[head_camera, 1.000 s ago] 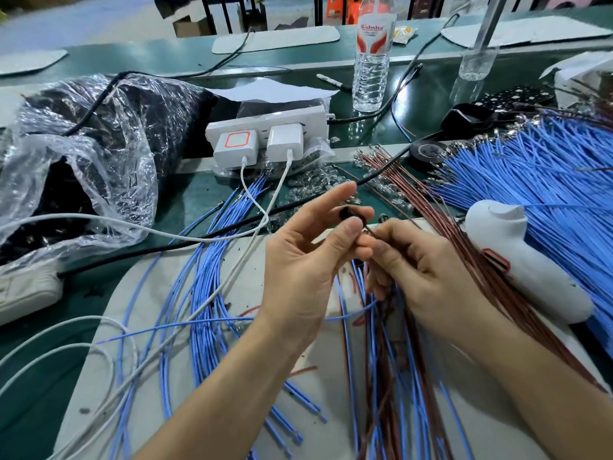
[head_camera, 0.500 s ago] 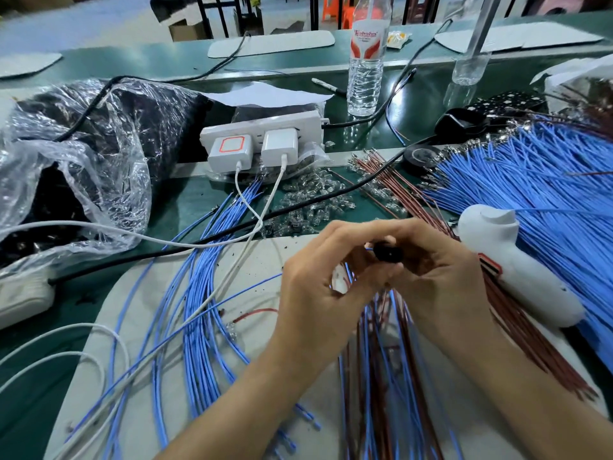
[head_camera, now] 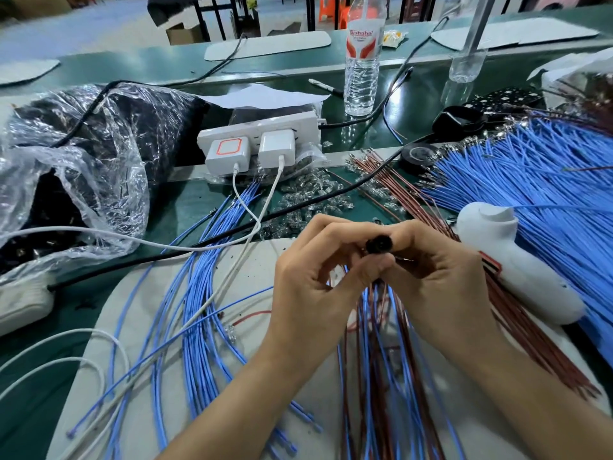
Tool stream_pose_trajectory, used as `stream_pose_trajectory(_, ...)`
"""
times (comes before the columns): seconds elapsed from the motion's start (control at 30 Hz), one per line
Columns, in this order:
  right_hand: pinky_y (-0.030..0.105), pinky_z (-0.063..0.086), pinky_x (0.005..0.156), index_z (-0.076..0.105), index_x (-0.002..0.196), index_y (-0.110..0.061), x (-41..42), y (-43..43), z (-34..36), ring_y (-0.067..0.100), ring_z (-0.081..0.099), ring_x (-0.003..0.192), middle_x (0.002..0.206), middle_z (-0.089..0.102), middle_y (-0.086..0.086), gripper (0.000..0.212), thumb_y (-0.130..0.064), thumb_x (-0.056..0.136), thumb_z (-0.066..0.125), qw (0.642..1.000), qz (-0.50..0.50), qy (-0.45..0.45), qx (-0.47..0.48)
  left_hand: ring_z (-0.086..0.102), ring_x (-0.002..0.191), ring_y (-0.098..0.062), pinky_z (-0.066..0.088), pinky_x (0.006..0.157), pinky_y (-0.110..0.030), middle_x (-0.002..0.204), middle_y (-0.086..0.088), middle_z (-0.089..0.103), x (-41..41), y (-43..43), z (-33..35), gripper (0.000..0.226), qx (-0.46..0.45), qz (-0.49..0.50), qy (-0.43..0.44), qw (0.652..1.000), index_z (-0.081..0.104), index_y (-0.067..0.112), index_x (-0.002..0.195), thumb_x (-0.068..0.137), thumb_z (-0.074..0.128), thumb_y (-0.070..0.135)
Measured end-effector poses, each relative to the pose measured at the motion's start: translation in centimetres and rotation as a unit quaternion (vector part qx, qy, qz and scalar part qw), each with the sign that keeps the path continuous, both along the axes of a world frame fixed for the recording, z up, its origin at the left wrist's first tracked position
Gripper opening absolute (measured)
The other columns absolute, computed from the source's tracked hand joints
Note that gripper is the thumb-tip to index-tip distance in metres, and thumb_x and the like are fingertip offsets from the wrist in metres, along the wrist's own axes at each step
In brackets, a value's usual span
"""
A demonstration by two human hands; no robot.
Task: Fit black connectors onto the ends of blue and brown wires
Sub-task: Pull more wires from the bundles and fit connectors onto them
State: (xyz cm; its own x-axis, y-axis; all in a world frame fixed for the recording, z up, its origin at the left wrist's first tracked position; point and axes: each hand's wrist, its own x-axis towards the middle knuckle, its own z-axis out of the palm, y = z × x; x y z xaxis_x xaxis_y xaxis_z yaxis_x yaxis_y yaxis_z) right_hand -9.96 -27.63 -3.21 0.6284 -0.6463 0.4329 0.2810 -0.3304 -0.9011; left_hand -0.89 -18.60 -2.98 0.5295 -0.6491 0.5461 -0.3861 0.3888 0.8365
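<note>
A small round black connector [head_camera: 379,244] sits between the fingertips of both hands at the centre of the head view. My left hand [head_camera: 318,277] pinches it from the left with curled fingers. My right hand [head_camera: 434,270] pinches it from the right. A bundle of blue and brown wires [head_camera: 381,327] hangs down from under the hands over the white mat [head_camera: 139,310]. How the wire ends meet the connector is hidden by my fingers.
A fan of blue wires [head_camera: 530,200] and brown wires [head_camera: 414,200] lies at the right beside a white glue gun [head_camera: 517,260]. Loose blue wires [head_camera: 199,293] lie left. A power strip [head_camera: 258,144], plastic bag [head_camera: 83,167], water bottle [head_camera: 362,58] and small clear bulbs [head_camera: 311,197] stand behind.
The hands came down and toward me and closed together round the connector. The connector now faces me end on. Over the last half second the hands barely moved.
</note>
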Motion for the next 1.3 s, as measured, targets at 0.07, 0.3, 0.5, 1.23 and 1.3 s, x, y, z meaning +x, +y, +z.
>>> stream_pose_trajectory(0.07, 0.012, 0.051, 0.065, 0.06, 0.079, -0.007, 0.0, 0.0, 0.0, 0.0, 0.065, 0.067, 0.075, 0.067, 0.002, 0.014, -0.016, 0.072, 0.068, 1.0, 0.005, -0.011, 0.006, 0.057, 0.074, -0.021, 0.051, 0.067, -0.041, 0.087, 0.0, 0.058, 0.0, 0.0, 0.0, 0.015, 0.002, -0.003, 0.001, 1.0, 0.07, 0.015, 0.096, 0.081, 0.07, 0.018)
stream_pose_trajectory(0.3, 0.016, 0.053, 0.068, 0.06, 0.078, -0.006, -0.1, 0.0, 0.0, 0.007, 0.067, 0.074, 0.081, 0.068, 0.0, 0.013, -0.012, 0.071, 0.069, 0.999, 0.018, -0.041, 0.03, 0.057, 0.075, -0.027, 0.051, 0.068, -0.041, 0.089, -0.007, 0.058, 0.0, 0.0, 0.0, 0.016, -0.007, -0.008, -0.008, 1.0, 0.067, 0.012, 0.098, 0.082, 0.068, 0.015)
stream_pose_trajectory(0.5, 0.016, 0.052, 0.069, 0.061, 0.079, -0.009, -0.3, -0.2, -0.4, 0.005, 0.068, 0.075, 0.086, 0.069, -0.004, 0.011, -0.014, 0.076, 0.07, 0.999, -0.017, -0.015, -0.036, 0.059, 0.078, -0.028, 0.052, 0.069, -0.041, 0.091, -0.006, 0.057, 0.1, -0.2, -0.2, 0.016, -0.011, -0.006, -0.022, 1.0, 0.067, 0.009, 0.1, 0.085, 0.066, 0.013)
stream_pose_trajectory(1.23, 0.021, 0.052, 0.067, 0.061, 0.081, -0.004, 0.0, -0.7, -1.2, 0.008, 0.064, 0.071, 0.079, 0.066, -0.001, 0.024, -0.028, 0.083, 0.064, 0.995, -0.013, 0.049, -0.084, 0.061, 0.078, -0.02, 0.053, 0.07, -0.039, 0.089, -0.004, 0.06, 0.1, -0.2, -0.8, 0.014, -0.011, 0.025, -0.02, 0.999, 0.066, 0.01, 0.096, 0.083, 0.07, 0.008)
stream_pose_trajectory(1.3, 0.019, 0.052, 0.068, 0.062, 0.082, -0.011, -0.1, -0.7, -1.2, 0.007, 0.066, 0.071, 0.077, 0.067, 0.003, 0.016, -0.026, 0.082, 0.066, 0.996, -0.011, 0.048, -0.071, 0.06, 0.077, -0.018, 0.053, 0.071, -0.037, 0.089, -0.002, 0.059, 0.0, -0.3, -0.7, 0.015, -0.002, 0.023, -0.018, 1.0, 0.065, 0.014, 0.097, 0.083, 0.07, 0.009)
